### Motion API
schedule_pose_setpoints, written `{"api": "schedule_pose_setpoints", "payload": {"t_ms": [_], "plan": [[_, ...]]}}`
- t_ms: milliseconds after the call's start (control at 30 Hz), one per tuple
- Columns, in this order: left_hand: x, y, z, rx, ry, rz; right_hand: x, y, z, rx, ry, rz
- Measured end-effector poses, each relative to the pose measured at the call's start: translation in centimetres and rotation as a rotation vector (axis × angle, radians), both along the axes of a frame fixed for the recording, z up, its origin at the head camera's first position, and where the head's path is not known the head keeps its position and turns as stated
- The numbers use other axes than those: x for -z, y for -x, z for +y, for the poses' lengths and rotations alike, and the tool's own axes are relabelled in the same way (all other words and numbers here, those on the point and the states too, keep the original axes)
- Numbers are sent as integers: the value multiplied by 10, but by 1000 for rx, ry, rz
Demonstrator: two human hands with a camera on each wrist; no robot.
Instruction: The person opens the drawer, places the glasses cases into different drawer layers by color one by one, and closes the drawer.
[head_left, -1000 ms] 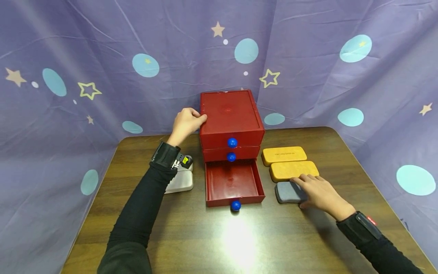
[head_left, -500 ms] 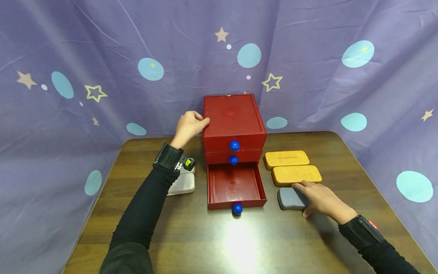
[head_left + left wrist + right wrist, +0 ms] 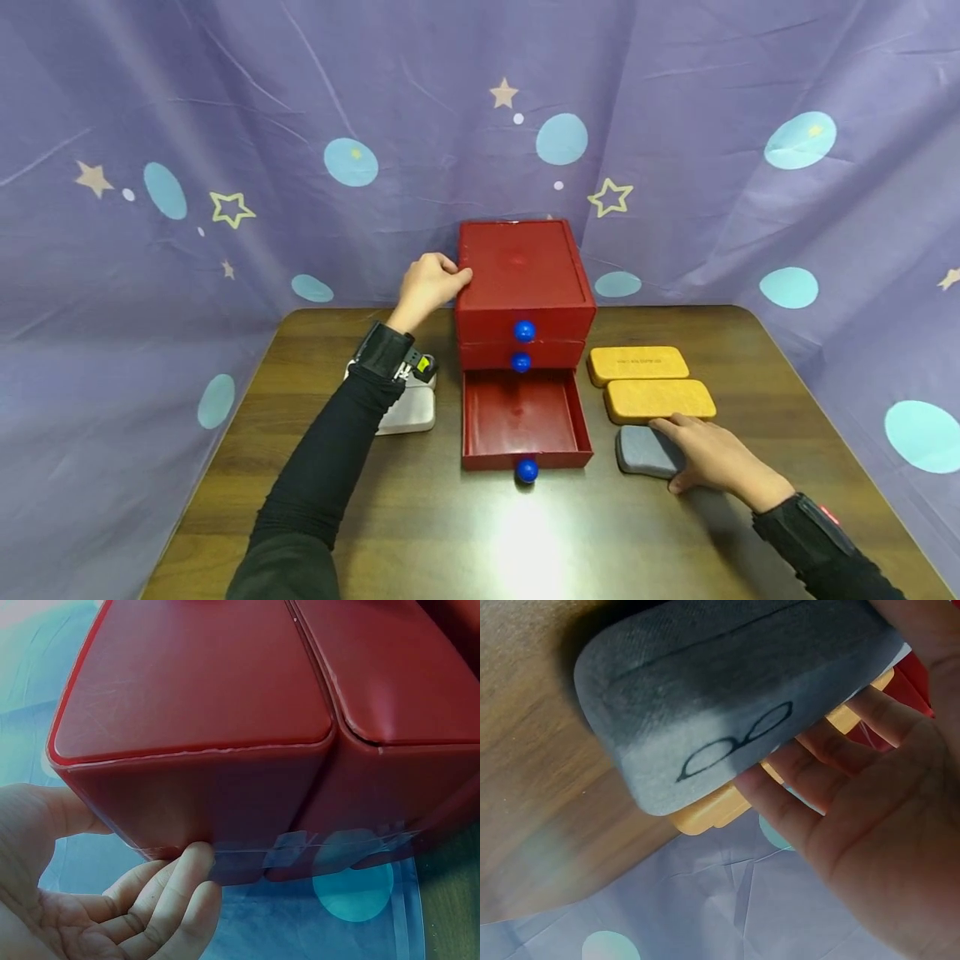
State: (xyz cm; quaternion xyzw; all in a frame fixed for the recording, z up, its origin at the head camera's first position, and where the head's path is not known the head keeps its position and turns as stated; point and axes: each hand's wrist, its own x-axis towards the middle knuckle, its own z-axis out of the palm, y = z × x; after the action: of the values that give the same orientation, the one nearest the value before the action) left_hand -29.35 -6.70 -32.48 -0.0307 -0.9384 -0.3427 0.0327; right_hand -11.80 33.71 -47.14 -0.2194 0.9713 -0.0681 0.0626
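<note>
Bracing red drawer chest with left hand, fingers curled on corner; right hand clamping grey glasses case; bottom drawer open, case not yet inside.

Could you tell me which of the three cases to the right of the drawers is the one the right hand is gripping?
The grey case, nearest the table's front edge; the two orange cases behind it lie untouched.

Bright overhead glare on table
</note>
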Motion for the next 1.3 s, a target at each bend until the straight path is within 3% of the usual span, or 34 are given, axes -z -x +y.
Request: {"api": "schedule_pose_setpoints", "payload": {"t_ms": [167, 733, 1300], "plan": [[0, 0, -1, -5, -1, -1, -2, 3, -3, 16, -9, -26], [2, 1, -1, 3, 5, 16, -7, 7, -11, -14, -52, 86], [1, 0, -2, 37, 2, 43, -43, 13, -26, 35, 30, 135]]}}
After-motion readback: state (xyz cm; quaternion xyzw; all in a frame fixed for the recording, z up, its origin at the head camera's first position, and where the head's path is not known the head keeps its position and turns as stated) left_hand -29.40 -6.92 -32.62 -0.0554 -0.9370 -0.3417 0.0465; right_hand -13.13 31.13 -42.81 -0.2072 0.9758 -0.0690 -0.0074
